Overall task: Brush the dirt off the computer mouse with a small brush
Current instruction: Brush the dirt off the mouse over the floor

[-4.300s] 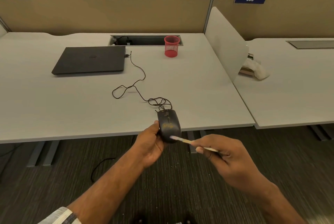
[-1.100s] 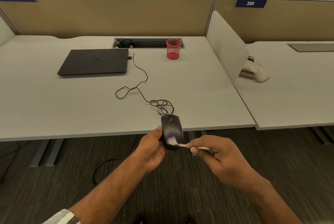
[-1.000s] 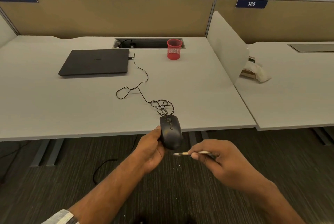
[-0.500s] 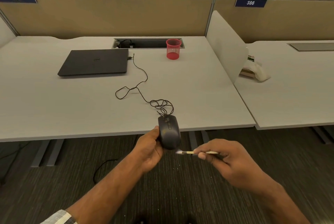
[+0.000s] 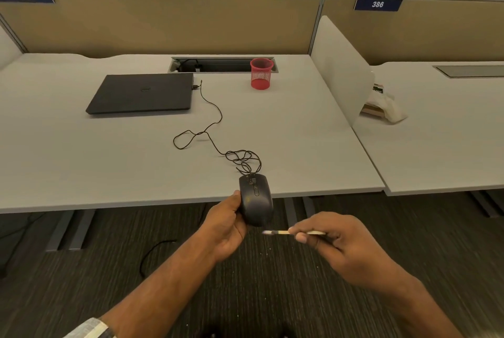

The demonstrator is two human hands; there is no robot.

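Note:
A black wired computer mouse (image 5: 256, 200) is held just past the desk's front edge, over the floor, with light specks of dirt near its wheel and left button. My left hand (image 5: 227, 224) grips it from the left side and underneath. My right hand (image 5: 346, 249) pinches a small pale-handled brush (image 5: 281, 232), its white tip pointing left just below the mouse's rear end, a short gap away. The mouse's black cable (image 5: 218, 144) trails in loops across the desk to a closed black laptop (image 5: 141, 93).
A red mesh pen cup (image 5: 261, 73) stands at the back of the grey desk (image 5: 81, 157) beside a cable tray slot. A white divider panel (image 5: 341, 70) separates the neighbouring desk, where a bag lies. Dark carpet with scattered pale specks lies below.
The brush tip was on the mouse's rear about a second ago; it has come off and now sits just below it. The mouse stays in my left hand.

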